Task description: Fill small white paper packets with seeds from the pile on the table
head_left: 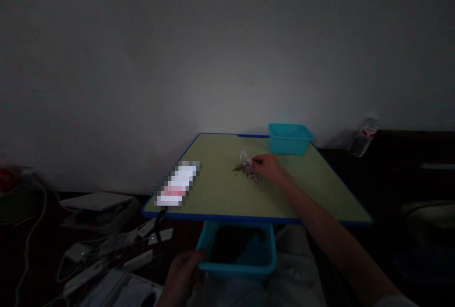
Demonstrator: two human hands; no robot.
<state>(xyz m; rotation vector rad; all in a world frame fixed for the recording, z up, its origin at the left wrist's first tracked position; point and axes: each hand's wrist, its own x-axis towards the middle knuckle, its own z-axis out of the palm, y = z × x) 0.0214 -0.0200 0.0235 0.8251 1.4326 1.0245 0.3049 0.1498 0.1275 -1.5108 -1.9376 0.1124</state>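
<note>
My right hand [268,167] is over the table, its fingers pinched on a small whitish crumpled piece [243,156] that looks like thin plastic or paper. Under and beside those fingers lies a loose pile of small dark and pale grains [249,173], partly hidden by the hand. At the table's front edge, lower down, my left hand [185,271] grips the left rim of a blue plastic bin [245,269]. Dark loose material [231,243] covers part of that bin's bottom; its kind is too dim to make out.
A second blue bin [289,143] stands at the table's back right corner. On the left of the blue-edged table [213,203] is a blurred-out phone-like screen [179,184]. Cables and power strips [138,259] clutter the lower left. A plastic bottle [363,137] is at the right.
</note>
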